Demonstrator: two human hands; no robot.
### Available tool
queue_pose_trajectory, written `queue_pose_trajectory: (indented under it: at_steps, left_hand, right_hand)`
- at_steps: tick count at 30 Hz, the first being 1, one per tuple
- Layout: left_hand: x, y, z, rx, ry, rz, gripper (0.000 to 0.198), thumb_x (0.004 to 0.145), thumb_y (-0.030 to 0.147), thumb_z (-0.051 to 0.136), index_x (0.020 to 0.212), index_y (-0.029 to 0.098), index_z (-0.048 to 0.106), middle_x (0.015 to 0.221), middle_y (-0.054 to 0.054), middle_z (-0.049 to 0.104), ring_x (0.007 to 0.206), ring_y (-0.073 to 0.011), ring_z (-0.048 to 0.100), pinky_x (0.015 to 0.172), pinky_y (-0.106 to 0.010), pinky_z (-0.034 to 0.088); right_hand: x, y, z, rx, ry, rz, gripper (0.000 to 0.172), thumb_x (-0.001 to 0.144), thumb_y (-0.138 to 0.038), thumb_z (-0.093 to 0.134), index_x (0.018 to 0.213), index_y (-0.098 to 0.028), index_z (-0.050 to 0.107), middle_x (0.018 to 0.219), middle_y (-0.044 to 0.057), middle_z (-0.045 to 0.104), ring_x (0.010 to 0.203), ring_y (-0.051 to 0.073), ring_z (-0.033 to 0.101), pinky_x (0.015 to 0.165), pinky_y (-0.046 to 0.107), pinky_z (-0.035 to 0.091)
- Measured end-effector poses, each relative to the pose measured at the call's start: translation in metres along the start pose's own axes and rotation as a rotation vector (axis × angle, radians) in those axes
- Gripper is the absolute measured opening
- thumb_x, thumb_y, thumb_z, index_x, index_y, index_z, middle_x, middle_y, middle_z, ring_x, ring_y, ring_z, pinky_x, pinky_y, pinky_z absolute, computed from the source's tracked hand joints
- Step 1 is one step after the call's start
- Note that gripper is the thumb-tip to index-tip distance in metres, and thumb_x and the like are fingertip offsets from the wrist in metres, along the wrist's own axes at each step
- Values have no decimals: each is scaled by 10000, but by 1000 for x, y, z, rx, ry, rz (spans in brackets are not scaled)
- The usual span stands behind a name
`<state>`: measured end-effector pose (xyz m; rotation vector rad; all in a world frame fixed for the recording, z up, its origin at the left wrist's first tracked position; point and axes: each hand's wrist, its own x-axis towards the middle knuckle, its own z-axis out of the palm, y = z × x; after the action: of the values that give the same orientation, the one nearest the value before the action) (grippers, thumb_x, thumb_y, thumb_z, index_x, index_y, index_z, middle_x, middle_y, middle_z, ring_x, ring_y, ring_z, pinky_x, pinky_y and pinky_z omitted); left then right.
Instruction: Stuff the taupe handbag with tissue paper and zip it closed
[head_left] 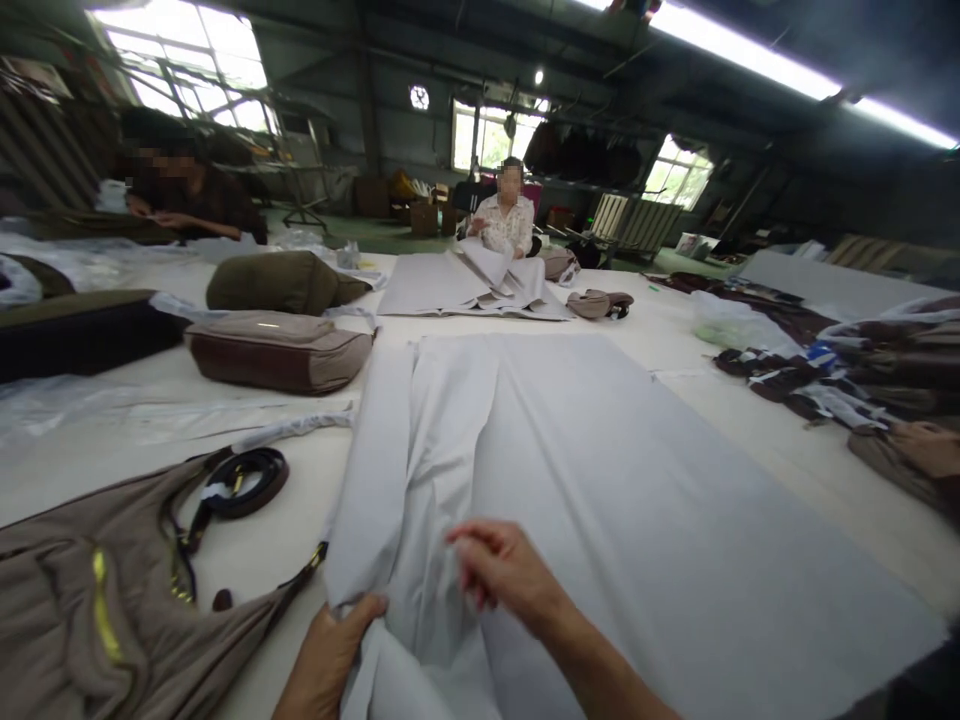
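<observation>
We have a stack of large grey paper sheets (600, 480) spread lengthwise on the white worktop (112, 450), its near end right under us. Our left hand (330, 655) pinches the near left edge of the top sheets, thumb on top, where the paper buckles into long folds. Our right hand (499, 570) is closed lightly on a raised pleat of the same sheet, fingertips gathering it just beside the left hand.

To work the sheet free cleanly, we judge it best to keep both grips near the edge, lift evenly, and let the folds run straight down the length so that the thin paper does not tear or drag the sheets beneath it.

To our left lies a taupe handbag (97, 590) with a dark coiled strap (244, 480) just beside the paper. Farther off sit a brown-trimmed bag (277, 350) and an olive one (281, 280). Across the worktop a person in a pale top (508, 222) handles another pile of grey sheets (472, 285).

We cannot count the sheets in our stack. The left hand's fingers are hidden under the paper, our wrists are cut off by the lower edge, and the dark pieces at the right (825, 370) are too jumbled to name.
</observation>
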<state>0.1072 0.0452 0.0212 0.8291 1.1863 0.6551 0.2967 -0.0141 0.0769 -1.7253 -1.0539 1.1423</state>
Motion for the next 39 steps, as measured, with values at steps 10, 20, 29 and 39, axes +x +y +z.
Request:
queue_pose_trajectory:
  at_steps: [10, 20, 29, 39]
  left_hand:
    - [-27, 6, -4, -589, -184, -148, 550, 629, 367, 798, 1115, 207, 595, 896, -43, 695, 819, -224, 666, 708, -294, 554]
    - [-46, 10, -38, -278, -177, -166, 562, 592, 624, 752, 801, 108, 674, 414, 14, 500, 357, -36, 369, 366, -124, 265]
    - [-49, 11, -46, -343, -217, -159, 564, 635, 621, 713, 836, 97, 667, 437, 0, 509, 381, -56, 385, 394, -147, 298]
    - [-48, 12, -54, -399, -183, -199, 575, 608, 609, 734, 842, 87, 678, 462, -15, 543, 396, -58, 408, 407, -143, 310]
  right_hand:
    - [19, -56, 86, 103, -396, -461, 633, 934, -618, 219, 1225, -190, 583, 1208, 55, 602, 1165, 195, 522, 1038, 337, 357]
    - [41, -4, 25, -1164, 206, -106, 253, 771, -164, 537, 1011, -100, 586, 1006, 159, 608, 956, 305, 576, 732, 378, 478]
    - [42, -5, 11, -1281, 222, -153, 271, 859, -210, 462, 1116, -161, 533, 1111, 106, 569, 1039, 233, 538, 735, 287, 431]
    - [52, 13, 2, -1239, 206, -104, 121, 827, -191, 466, 748, -178, 557, 770, 35, 600, 695, 175, 566, 610, 281, 345]
